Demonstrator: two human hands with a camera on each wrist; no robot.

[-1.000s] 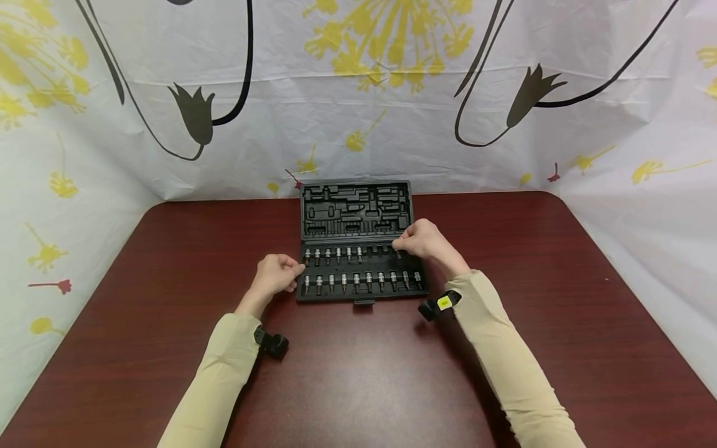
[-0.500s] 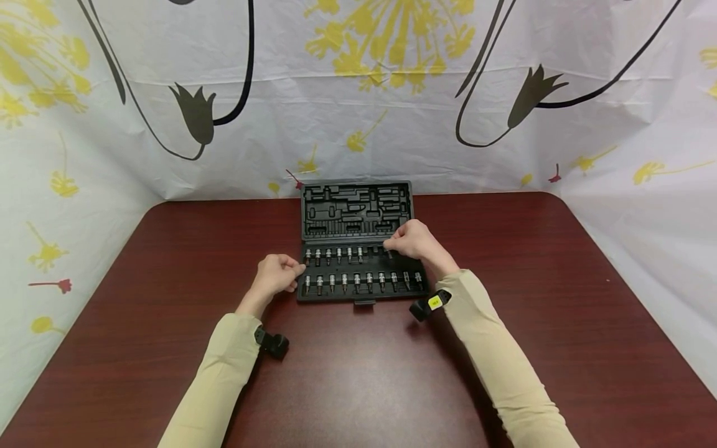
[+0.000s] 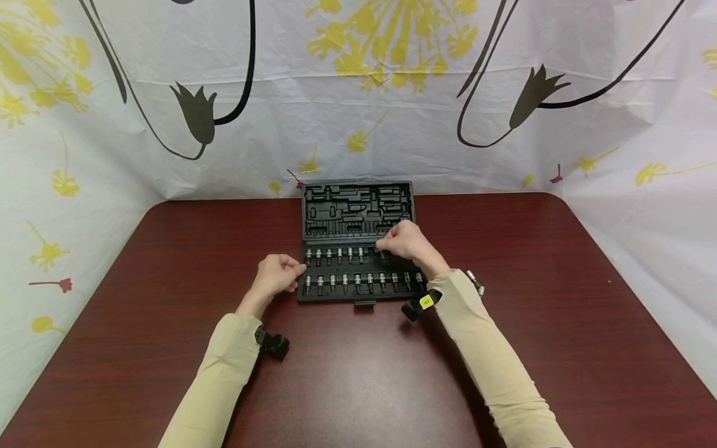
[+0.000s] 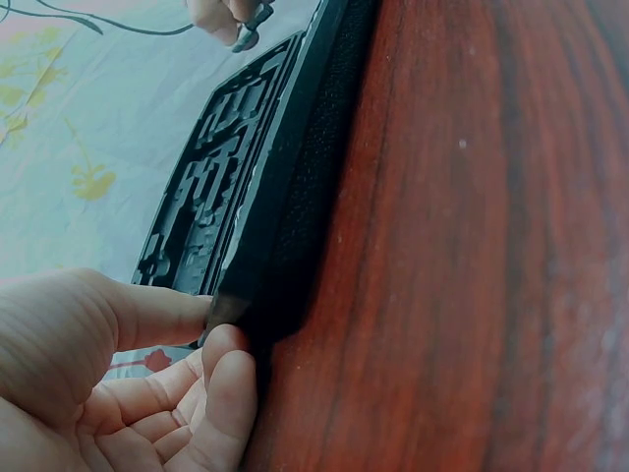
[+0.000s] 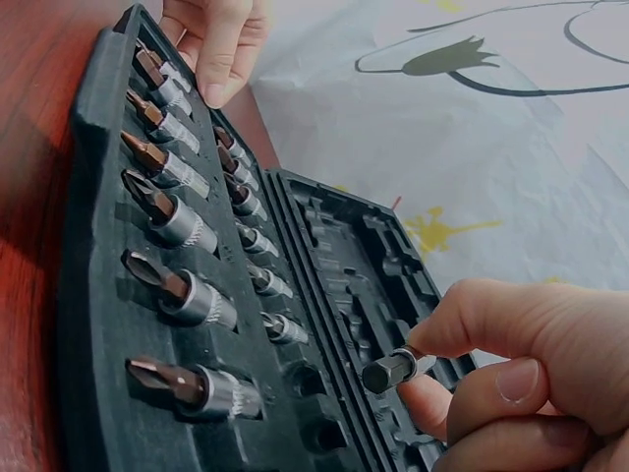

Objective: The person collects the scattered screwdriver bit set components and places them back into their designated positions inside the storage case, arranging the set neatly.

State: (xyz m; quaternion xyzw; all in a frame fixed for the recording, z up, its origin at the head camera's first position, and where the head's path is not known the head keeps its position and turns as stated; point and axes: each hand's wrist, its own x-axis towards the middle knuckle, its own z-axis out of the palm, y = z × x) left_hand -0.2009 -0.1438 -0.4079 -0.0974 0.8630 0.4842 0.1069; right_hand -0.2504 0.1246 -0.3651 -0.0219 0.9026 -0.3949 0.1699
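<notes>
A black bit socket case (image 3: 361,266) lies open on the table, its lid folded back. Silver bit sockets (image 5: 203,303) sit in two rows in its tray. My right hand (image 3: 407,241) pinches a hex bit socket (image 5: 391,371) between thumb and fingers, held over the upper row near some bare slots (image 5: 319,433). The hex tip points away from the fingertips. At the case's left edge my left hand (image 3: 274,274) grips the rim between thumb and forefinger; the left wrist view shows the thumb (image 4: 172,317) on the tray side.
The case's lid (image 3: 357,210) has moulded recesses and stands toward the back. A latch (image 3: 365,303) juts from the front edge. Behind the brown table (image 3: 358,373) hangs a white cloth (image 3: 347,112) with printed flowers.
My right hand has moved left along the upper row with the hex bit socket in its fingers. My left hand stays at the case's left edge.
</notes>
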